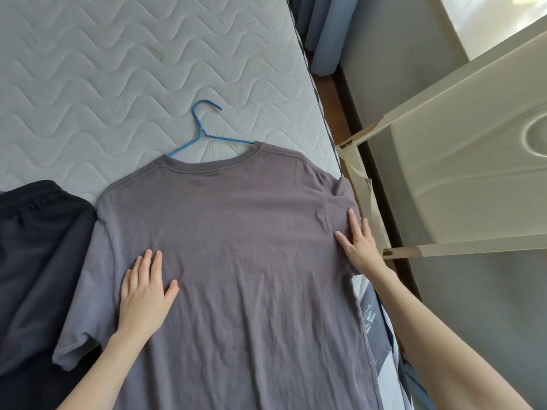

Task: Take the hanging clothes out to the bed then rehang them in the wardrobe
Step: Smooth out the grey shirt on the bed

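Observation:
A grey T-shirt (236, 247) lies spread flat on the white quilted mattress (88, 84), neck pointing away from me. A blue wire hanger (204, 134) is inside it, its hook and upper arms sticking out of the collar. My left hand (145, 291) rests flat on the shirt's left chest area, fingers apart. My right hand (356, 247) lies flat on the right sleeve near the mattress edge, fingers spread. Neither hand grips anything.
A dark navy garment (38, 247) lies on the mattress left of the shirt, partly under its sleeve. A cream wardrobe door (458, 173) stands open at the right, close to the bed edge. Blue curtains (319, 34) hang at the far right.

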